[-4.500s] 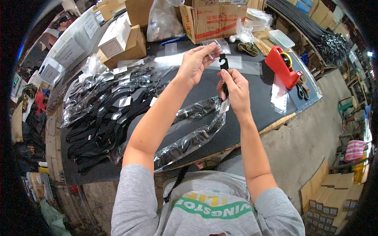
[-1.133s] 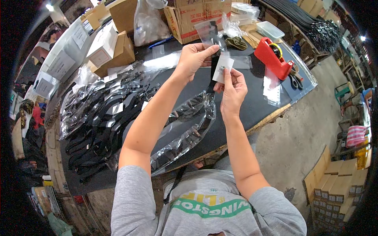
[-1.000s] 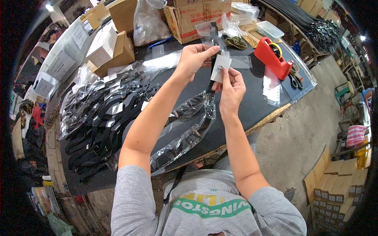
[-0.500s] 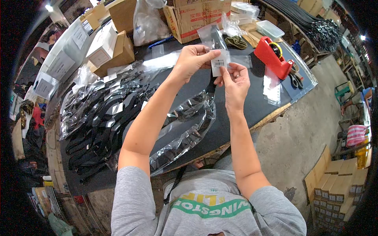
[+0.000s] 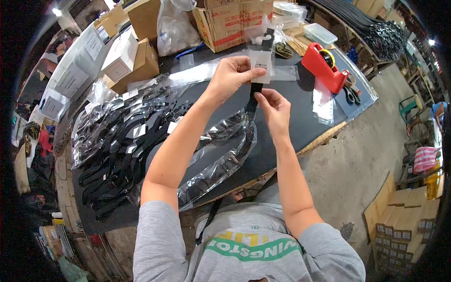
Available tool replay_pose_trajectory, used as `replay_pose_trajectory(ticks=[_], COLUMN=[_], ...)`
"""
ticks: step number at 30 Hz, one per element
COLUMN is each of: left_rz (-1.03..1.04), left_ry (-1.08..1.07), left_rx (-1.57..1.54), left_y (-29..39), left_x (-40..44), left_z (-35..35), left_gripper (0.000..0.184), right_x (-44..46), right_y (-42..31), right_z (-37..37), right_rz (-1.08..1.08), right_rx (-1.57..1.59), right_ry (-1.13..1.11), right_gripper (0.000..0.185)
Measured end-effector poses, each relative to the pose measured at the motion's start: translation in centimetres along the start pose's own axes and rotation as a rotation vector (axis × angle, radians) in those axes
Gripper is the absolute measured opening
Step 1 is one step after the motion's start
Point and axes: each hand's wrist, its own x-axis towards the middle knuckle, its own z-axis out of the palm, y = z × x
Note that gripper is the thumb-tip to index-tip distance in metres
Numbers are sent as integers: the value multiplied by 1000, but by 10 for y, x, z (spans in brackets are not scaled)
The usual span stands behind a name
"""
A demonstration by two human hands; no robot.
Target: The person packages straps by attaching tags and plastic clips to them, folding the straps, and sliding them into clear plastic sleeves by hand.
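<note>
Above the table, my left hand pinches a white barcode label between thumb and fingers. The label lies against the upper part of a black strap, with clear plastic around it. Just below, the fingertips of my right hand are closed at the strap's edge. From there the strap runs down into a long clear plastic sleeve that curves across the table toward me. My fingers hide part of the label's left edge.
Many bagged black straps are piled at the left. On the right stand a red tape dispenser and black scissors beside white labels. Cardboard boxes and a plastic bag line the back.
My right hand has left the label and moved down to the strap. My left hand keeps its hold on the label, which now shows more fully.
</note>
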Motion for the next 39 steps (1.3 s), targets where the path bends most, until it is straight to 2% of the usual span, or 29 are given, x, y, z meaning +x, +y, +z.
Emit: replay_pose_trajectory(ticks=[5,10,11,13,15,17,20,22,25,27,28,30,33,36,37,39], left_rz=[30,30,33,47,57,17,30,-3,73,68,68,101,58,120,102,116], left_ry=[-104,-109,-107,-99,-92,-139,-202,-168,-77,-85,-84,-118,-258,-255,-265,-279], left_rx=[70,50,100,92,84,259,380,369,235,291,289,352,234,305,381,305], left_y=[-1,-3,-3,-4,-5,-6,-7,-3,-13,-10,-13,-28,-47,-60,-60,-72], left_x=[-1,-3,-3,-1,0,-1,-8,-11,-8,-6,-2,3,4,0,-1,2], left_z=[3,3,2,2,1,-2,0,5,4,2,0,-2,-5,-5,-7,-4], left_gripper=[13,15,16,15,15,13,13,16,20,20,20,28,34,32,31,28], right_x=[0,1,-1,-3,-6,-8,-3,-1,-3,-9,-10,-14,-8,-4,-4,-3], right_y=[-12,-21,-17,-4,5,10,8,6,8,17,16,14,20,32,31,17], right_z=[3,8,6,1,-2,-3,-1,3,3,-2,-3,-4,-9,-31,-38,-46], right_rz=[-38,-107,-104,38,40,34,-52,-73,-48,83,83,106,91,187,262,415], right_rx=[132,198,197,118,140,149,158,201,249,64,62,-56,12,-8,177,504], right_ry=[50,73,75,-33,-61,-58,9,25,64,-37,-37,-24,-44,-134,-100,-91], right_gripper=[12,12,12,13,12,10,9,8,9,11,11,14,13,15,20,32])
